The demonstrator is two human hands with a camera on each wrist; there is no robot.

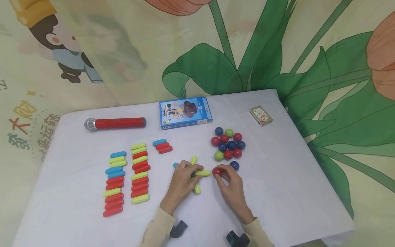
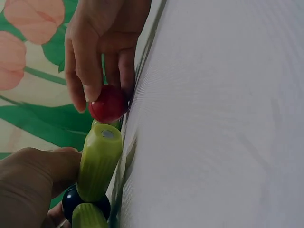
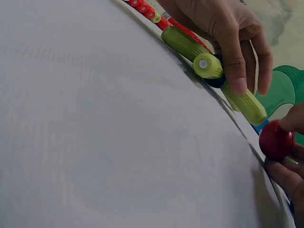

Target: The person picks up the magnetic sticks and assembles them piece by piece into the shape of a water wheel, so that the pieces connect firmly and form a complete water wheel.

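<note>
White table [image 1: 287, 206]: stick columns [image 1: 140, 176], two, lie toward its left side. Left hand [image 1: 182, 178]: bent fingers grip the stick cluster [image 1: 202, 173]. Right hand [image 1: 231, 183]: thumb and fingertips pinch the red ball [image 1: 217, 171]. Cluster: yellow-green sticks around a dark ball [image 2: 71, 200]. Red ball: just beside one stick's free end; contact cannot be told.

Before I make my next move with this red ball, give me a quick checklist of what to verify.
1. Red ball pinched in right hand: ok.
2. Rod cluster held by left hand: ok.
3. Red ball facing the nearest yellow-green rod's end: ok.
4. Red ball touching that end: cannot tell.
5. Space beside right hand free of loose balls: not ok, blue ball there.
</note>
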